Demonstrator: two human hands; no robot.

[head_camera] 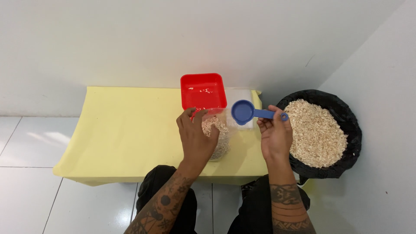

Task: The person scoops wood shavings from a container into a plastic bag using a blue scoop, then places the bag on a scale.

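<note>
Blue scoop (243,111) sits pinched by its handle in the right hand (274,138), bowl level over the clear jar (218,139), prob. to tip grain in. Left hand (196,138) is wrapped round the jar, steadying it on the yellow desk (125,130). Red lid (203,91) lies behind, flake sack (318,132) at right. Jar base hidden; scoop contents unclear.

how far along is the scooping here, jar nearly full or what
Done: the clear jar holds grain to most of its height. In hand: the left hand steadies the jar, and the right hand holds the blue scoop over it, looking empty. Left: the black bag beside the table is full of grain, and the red tub holds only a few bits.
</note>
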